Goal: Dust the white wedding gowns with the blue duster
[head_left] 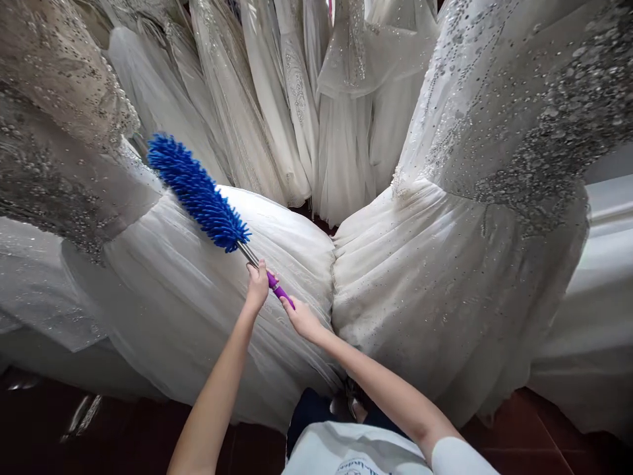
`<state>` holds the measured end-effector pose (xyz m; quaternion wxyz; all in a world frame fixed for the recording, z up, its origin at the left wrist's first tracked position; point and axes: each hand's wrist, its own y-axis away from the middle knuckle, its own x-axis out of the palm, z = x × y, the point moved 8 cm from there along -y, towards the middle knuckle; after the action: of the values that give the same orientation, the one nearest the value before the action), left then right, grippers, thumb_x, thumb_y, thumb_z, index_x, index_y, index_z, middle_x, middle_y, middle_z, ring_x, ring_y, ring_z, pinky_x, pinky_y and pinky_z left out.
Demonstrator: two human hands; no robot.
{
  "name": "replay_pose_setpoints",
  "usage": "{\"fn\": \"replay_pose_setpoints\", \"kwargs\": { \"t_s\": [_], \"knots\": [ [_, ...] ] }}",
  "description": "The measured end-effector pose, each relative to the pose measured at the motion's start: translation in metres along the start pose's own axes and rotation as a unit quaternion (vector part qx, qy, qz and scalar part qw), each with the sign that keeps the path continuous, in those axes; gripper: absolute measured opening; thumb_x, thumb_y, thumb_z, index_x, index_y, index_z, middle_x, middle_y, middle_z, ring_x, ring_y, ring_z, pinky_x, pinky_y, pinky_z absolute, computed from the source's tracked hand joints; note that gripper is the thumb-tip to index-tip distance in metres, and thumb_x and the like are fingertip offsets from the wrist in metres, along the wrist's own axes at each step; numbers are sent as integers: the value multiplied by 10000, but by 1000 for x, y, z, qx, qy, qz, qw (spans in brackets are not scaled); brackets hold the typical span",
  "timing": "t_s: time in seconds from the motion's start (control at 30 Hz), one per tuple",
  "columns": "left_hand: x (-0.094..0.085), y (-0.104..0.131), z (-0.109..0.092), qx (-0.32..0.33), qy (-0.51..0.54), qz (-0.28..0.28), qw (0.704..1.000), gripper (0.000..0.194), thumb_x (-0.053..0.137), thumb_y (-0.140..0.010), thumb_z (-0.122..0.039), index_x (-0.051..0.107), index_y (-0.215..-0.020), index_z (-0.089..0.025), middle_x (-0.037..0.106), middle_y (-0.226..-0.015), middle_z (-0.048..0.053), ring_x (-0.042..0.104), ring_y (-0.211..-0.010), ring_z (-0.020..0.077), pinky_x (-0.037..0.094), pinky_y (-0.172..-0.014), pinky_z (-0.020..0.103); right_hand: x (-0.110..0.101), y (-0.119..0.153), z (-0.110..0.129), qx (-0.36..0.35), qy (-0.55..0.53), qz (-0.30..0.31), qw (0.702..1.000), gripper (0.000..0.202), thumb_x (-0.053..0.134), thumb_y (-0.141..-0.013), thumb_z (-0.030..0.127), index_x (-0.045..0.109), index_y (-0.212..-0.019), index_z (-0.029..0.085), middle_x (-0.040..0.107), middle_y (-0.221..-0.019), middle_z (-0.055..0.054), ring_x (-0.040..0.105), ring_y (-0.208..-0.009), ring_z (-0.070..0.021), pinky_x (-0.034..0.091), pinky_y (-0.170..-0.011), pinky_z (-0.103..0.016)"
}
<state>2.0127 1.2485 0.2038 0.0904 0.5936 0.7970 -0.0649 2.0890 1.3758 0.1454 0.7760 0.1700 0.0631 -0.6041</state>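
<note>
A duster (195, 191) with a fluffy blue microfibre head, a metal shaft and a purple handle slants up to the left in front of me. My left hand (258, 285) is closed around it where the shaft meets the handle. Lower down, my right hand (302, 318) grips the end of the purple handle. The blue head is over the waist and upper skirt of the white beaded gown (163, 264) on the left; whether it touches the fabric I cannot tell. A second white gown (395, 284) with a sequined bodice stands on the right, its skirt meeting the first.
Several more white gowns (297, 119) hang in a row at the back. White fabric (588, 316) spreads at the far right. Dark red floor tiles (529, 429) show below the skirts, with a shiny reflection at the lower left.
</note>
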Motion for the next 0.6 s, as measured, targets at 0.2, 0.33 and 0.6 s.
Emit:
{"fn": "replay_pose_setpoints", "kwargs": {
  "t_s": [0.2,0.33,0.6],
  "knots": [
    [56,31,106,-111,-81,86,987,242,370,-869,-463,297,-859,-232,489,-502,-93,558,-412,121,436,-440,227,15,35,-89,106,-15,-27,994,589,199,-876,583,640,-992,211,655,-757,-39,585,-730,-203,414,-656,-290],
    [119,82,153,-184,-76,169,965,216,357,-888,-427,298,-911,-221,497,-501,-83,560,-425,126,433,-452,228,-10,84,-141,191,-11,-65,979,610,204,-854,607,649,-957,203,656,-715,-47,592,-703,-217,428,-654,-302],
    [216,209,187,-307,-18,342,888,352,422,-837,-532,281,-906,-216,523,-485,-74,570,-393,159,464,-431,276,-55,209,-204,298,-21,-171,939,525,261,-826,640,587,-748,235,642,-665,-37,596,-682,-232,433,-650,-300]
  ]
}}
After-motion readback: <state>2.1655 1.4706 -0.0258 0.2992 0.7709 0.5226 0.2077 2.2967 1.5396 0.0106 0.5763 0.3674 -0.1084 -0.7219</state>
